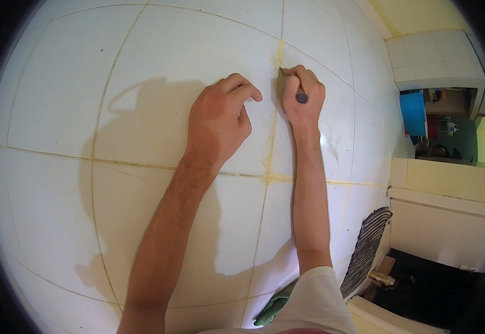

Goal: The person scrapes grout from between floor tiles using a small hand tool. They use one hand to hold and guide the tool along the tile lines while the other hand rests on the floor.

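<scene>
My right hand (pixel 305 94) is closed round a scraper with a dark, round handle end (pixel 302 98). Its flat blade (pixel 281 83) stands on edge along a joint between the white floor tiles (pixel 153 67). Yellowish grout (pixel 270 161) lines this joint and spreads in smears around the crossing nearer to me. To the left of the scraper, my left hand (pixel 218 114) hovers over a tile with loosely bent fingers. A gap shows between its thumb and forefinger, and I see nothing in it.
A striped dark mat (pixel 366 250) lies at the lower right, by a doorway. Green cloth (pixel 276 306) sits beside my right sleeve. Farther right, a blue tub (pixel 413 113) stands in an opening past a low tiled wall (pixel 437 58).
</scene>
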Tool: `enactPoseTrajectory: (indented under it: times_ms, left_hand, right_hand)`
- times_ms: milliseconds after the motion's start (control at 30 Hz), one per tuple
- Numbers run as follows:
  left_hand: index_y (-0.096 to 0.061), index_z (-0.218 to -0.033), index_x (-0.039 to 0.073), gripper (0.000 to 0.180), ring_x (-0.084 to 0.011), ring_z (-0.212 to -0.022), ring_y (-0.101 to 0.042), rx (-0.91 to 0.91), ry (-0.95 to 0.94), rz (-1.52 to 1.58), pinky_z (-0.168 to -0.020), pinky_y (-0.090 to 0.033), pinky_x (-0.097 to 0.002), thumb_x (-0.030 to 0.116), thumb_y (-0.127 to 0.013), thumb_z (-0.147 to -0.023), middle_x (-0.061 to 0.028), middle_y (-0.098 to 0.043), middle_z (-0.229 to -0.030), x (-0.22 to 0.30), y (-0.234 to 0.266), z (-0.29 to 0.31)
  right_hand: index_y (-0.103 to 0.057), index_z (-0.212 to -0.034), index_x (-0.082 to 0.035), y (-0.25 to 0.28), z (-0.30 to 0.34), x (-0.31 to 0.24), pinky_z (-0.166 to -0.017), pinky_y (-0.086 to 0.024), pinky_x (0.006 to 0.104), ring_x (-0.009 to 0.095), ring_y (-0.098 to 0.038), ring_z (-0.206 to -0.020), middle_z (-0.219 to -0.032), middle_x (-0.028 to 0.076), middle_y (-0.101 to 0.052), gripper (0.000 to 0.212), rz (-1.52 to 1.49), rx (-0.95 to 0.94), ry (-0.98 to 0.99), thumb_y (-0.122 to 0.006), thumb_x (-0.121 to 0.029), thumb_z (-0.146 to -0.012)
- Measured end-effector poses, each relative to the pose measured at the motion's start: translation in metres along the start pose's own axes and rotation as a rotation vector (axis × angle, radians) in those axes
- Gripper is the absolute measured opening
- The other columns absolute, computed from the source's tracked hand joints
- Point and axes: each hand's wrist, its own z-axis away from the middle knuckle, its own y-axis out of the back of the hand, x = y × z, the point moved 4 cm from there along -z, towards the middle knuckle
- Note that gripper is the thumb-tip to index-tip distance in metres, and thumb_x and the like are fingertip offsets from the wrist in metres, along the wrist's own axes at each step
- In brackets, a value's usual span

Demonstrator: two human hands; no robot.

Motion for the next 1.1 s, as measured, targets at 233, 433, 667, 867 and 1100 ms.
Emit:
enactPoseTrajectory:
  times_ms: [233, 433, 667, 867, 1100]
  left_hand:
    - [-0.075, -0.101, 0.006, 0.042, -0.0259, -0.095, -0.075, 0.005, -0.004, 0.006, -0.081, -0.059, -0.0369, -0.021, -0.049, -0.083, -0.0077, -0.072, -0.104, 0.001, -0.003, 0.000]
    - [-0.075, -0.101, 0.006, 0.042, -0.0258, -0.095, -0.075, 0.001, 0.002, -0.004, -0.081, -0.060, -0.0369, -0.021, -0.049, -0.083, -0.0075, -0.072, -0.104, -0.001, 0.001, 0.000]
    - [-0.075, -0.101, 0.006, 0.043, -0.0259, -0.096, -0.075, -0.006, 0.005, 0.012, -0.081, -0.060, -0.0366, -0.023, -0.049, -0.082, -0.0076, -0.072, -0.104, -0.001, 0.000, 0.000]
    - [-0.075, -0.101, 0.005, 0.042, -0.0260, -0.096, -0.075, -0.001, -0.013, 0.009, -0.081, -0.060, -0.0369, -0.022, -0.049, -0.082, -0.0076, -0.072, -0.104, 0.000, 0.000, 0.000]
    - [-0.074, -0.101, 0.006, 0.042, -0.0257, -0.097, -0.075, -0.005, -0.002, 0.003, -0.082, -0.060, -0.0371, -0.022, -0.049, -0.082, -0.0075, -0.072, -0.104, -0.001, 0.000, 0.001]
  right_hand:
    - [-0.073, -0.091, -0.004, -0.002, 0.000, 0.005, -0.064, -0.051, 0.0457, 0.031, -0.060, -0.068, -0.073, 0.015, -0.065, 0.019, 0.011, 0.066, -0.020, -0.057, -0.013, -0.093]
    - [-0.073, -0.093, -0.005, -0.001, 0.003, 0.006, -0.064, -0.051, 0.0455, 0.030, -0.060, -0.070, -0.078, 0.013, -0.067, 0.019, -0.028, -0.018, -0.013, -0.057, -0.013, -0.096]
    - [-0.072, -0.091, -0.005, -0.007, 0.001, 0.005, -0.059, -0.048, 0.0449, 0.032, -0.058, -0.063, -0.073, 0.015, -0.064, 0.016, -0.003, 0.055, 0.007, -0.059, -0.014, -0.096]
    - [-0.071, -0.095, -0.002, 0.001, 0.005, 0.014, -0.061, -0.049, 0.0358, 0.020, -0.057, -0.066, -0.076, 0.011, -0.064, 0.014, -0.203, 0.085, -0.088, -0.063, -0.013, -0.100]
    - [-0.075, -0.103, 0.001, 0.004, 0.004, 0.017, -0.071, -0.050, 0.0259, 0.009, -0.057, -0.077, -0.087, 0.003, -0.066, 0.009, -0.533, 0.246, -0.238, -0.072, -0.005, -0.098]
